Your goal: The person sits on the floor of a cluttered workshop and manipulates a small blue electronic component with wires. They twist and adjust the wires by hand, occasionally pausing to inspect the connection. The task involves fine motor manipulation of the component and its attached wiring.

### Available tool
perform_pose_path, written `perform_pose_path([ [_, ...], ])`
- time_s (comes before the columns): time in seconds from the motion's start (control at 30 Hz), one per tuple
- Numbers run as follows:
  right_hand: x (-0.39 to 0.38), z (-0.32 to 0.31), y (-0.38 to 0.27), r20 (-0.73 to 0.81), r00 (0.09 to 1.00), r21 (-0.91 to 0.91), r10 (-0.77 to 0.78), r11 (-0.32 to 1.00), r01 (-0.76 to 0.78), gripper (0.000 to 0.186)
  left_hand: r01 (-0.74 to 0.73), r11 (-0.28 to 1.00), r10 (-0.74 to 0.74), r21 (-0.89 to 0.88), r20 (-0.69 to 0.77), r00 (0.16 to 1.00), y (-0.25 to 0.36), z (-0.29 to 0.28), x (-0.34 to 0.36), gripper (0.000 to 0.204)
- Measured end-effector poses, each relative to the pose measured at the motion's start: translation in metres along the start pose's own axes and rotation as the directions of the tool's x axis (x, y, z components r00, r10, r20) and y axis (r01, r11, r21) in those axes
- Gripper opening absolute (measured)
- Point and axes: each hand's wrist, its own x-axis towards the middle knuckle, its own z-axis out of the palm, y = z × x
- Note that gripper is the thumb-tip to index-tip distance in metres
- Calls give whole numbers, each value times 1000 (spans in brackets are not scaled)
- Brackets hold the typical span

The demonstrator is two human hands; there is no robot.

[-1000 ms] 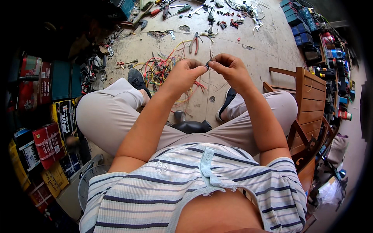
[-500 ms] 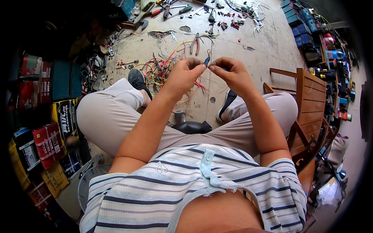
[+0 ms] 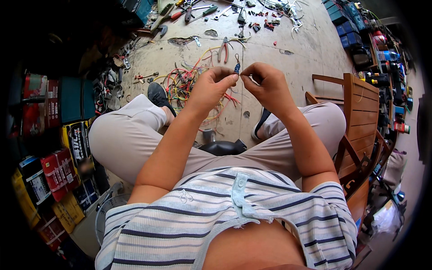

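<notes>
Between the thumb and forefinger of my left hand [image 3: 209, 88] is a small dark blue coiled or knotted piece [image 3: 237, 68], held upright with a thin loop sticking up from its top. My right hand [image 3: 267, 84] is closed in a pinch just right of its lower end. Whatever the right fingertips grip, perhaps a thin strand, is too small to make out. Below and left of the hands, a tangle of red, yellow, green and black wires [image 3: 179, 85] lies on the floor. Red-handled pliers [image 3: 223, 49] rest just beyond the hands.
Screwdrivers [image 3: 204, 13], a brush [image 3: 163, 15] and small red and black parts [image 3: 270, 24] lie on the far floor. Stacked boxes [image 3: 58, 168] stand at left. A wooden chair [image 3: 362, 108] is close on the right, near shelves of goods [image 3: 388, 63].
The scene has shifted slightly left in view. My right fingers have curled in more and turned a little beside the blue piece, while the left hand keeps its pinch.
</notes>
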Motion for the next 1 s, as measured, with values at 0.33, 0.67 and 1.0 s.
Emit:
perform_pose_path([
  [0.33, -1, -1, -1, 68, 996, -131, -65, 989, 73, 8, -39, 988, 42, 153, -15, 999, -10, -4, 6, 26],
  [0.67, 0, -5, 1, 107, 992, -107, -60, 992, 71, 8, 105, 994, -104, -41, 24, 994, -8, -6, 3, 25],
  [1.0, 1, 1, 7, 130, 983, 125, 129, 982, -145, 12, 81, 997, -81, -9, -32, 996, -8, -4, 5, 25],
])
